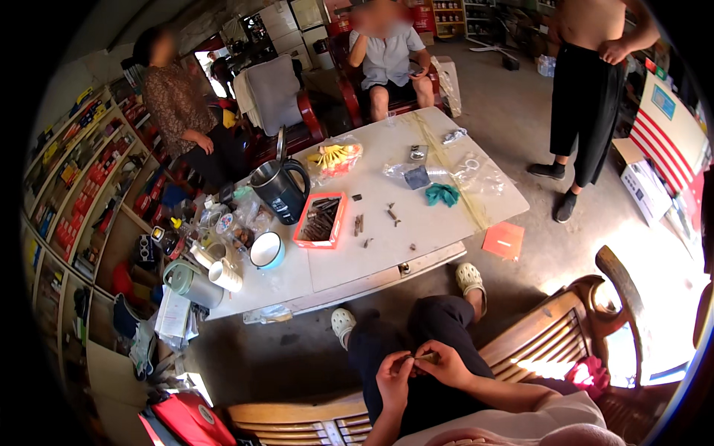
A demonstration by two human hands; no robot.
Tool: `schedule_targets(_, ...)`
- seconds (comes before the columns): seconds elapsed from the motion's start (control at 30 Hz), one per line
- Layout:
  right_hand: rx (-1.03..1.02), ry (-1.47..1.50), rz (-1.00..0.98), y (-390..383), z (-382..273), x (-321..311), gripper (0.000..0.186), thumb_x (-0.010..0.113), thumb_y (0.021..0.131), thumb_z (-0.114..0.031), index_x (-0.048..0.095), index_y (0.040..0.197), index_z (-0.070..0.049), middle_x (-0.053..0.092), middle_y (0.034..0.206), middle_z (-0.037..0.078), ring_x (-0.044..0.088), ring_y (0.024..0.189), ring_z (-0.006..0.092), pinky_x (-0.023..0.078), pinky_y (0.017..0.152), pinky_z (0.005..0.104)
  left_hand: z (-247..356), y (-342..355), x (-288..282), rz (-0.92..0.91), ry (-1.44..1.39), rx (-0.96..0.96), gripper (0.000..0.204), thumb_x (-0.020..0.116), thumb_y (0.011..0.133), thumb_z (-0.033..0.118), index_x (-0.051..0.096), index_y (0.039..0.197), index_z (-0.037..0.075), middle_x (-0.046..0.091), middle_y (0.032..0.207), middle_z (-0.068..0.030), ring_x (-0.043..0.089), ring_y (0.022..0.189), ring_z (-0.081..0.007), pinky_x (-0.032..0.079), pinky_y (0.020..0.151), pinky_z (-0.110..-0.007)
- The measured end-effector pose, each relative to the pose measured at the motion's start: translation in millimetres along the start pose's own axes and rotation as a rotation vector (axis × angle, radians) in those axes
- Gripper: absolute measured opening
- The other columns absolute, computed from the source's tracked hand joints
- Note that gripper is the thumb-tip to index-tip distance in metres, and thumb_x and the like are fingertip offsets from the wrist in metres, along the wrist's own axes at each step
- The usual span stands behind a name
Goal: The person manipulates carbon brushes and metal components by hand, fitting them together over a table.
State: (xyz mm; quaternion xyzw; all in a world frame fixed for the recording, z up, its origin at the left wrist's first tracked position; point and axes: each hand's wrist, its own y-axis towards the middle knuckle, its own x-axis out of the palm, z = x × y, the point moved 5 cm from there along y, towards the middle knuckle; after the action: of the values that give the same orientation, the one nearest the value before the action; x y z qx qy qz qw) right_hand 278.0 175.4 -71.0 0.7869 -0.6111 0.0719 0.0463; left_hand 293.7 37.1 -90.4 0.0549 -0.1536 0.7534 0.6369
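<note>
Above my dark-trousered lap, my left hand (394, 377) and my right hand (445, 366) meet, fingertips pinched on a small brownish piece (425, 358), too small to make out. In front of my knees stands the white table (349, 271). On it are an orange-rimmed box (320, 221) of brown pieces, a few similar loose bits (359, 224), a black kettle (285, 195), a white enamel mug (267, 250), a bag of bananas (334, 160) and a teal cloth (442, 194).
I sit on a wooden bench (535, 338). A standing person (178, 111) is left by shelves (74, 193), a seated person (387, 63) across the table, another standing person (580, 111) at right. Orange paper (503, 240) lies beside the table; a red bag (186, 418) is lower left.
</note>
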Motion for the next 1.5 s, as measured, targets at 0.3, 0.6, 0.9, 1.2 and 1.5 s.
schedule_targets(0.3, -0.030, -0.115, 0.010, -11.5, -14.9, 2.4, 0.013, 0.065, 0.087, -0.004, 0.058, 0.097, -0.001, 0.060, 0.085, 0.002, 0.058, 0.078, 0.0076, 0.049, 0.068, 0.0217, 12.7, -4.5, 5.8, -0.041, -0.046, 0.074, 0.016, 0.061, 0.087, -0.003, 0.061, 0.103, -0.002, 0.064, 0.086, -0.0071, 0.063, 0.075, -0.0126, 0.054, 0.066, -0.025)
schedule_targets(0.6, -0.039, -0.043, -0.021, 1.8, -31.1, 1.5, 0.011, 0.062, 0.086, 0.001, 0.056, 0.095, 0.000, 0.061, 0.086, 0.004, 0.060, 0.077, 0.0085, 0.050, 0.068, 0.0214, 29.1, 0.8, 12.0, -0.080, -0.032, 0.115, 0.018, 0.061, 0.088, -0.003, 0.062, 0.106, -0.003, 0.065, 0.092, -0.0078, 0.063, 0.083, -0.0126, 0.055, 0.072, -0.025)
schedule_targets(0.9, -0.119, -0.060, -0.033, 99.8, -89.1, -9.1, 0.016, 0.064, 0.086, 0.000, 0.056, 0.099, 0.002, 0.065, 0.084, 0.006, 0.065, 0.077, 0.0112, 0.053, 0.068, 0.0231, 99.4, 100.3, 34.0, -0.270, 0.076, 0.253, 0.020, 0.060, 0.090, 0.000, 0.061, 0.110, -0.003, 0.066, 0.097, -0.0078, 0.063, 0.083, -0.0124, 0.053, 0.074, -0.025)
schedule_targets(1.2, -0.357, 0.064, -0.003, 222.1, -127.9, -5.4, 0.013, 0.065, 0.087, -0.003, 0.058, 0.097, 0.000, 0.062, 0.082, 0.002, 0.056, 0.069, 0.0058, 0.046, 0.060, 0.0195, 168.0, 215.1, 51.1, -0.315, -0.018, 0.436, 0.022, 0.063, 0.087, 0.000, 0.062, 0.109, -0.004, 0.065, 0.102, -0.0092, 0.063, 0.088, -0.0145, 0.053, 0.075, -0.028)
schedule_targets(1.5, -0.267, -0.090, 0.169, 289.8, -123.7, -36.1, 0.010, 0.065, 0.086, -0.001, 0.059, 0.094, 0.002, 0.060, 0.087, 0.002, 0.055, 0.079, 0.0065, 0.045, 0.070, 0.0203, 166.5, 286.0, 39.0, -0.213, -0.393, 0.202, 0.028, 0.063, 0.088, 0.005, 0.060, 0.115, -0.001, 0.066, 0.103, -0.0113, 0.065, 0.092, -0.0200, 0.053, 0.075, -0.029)
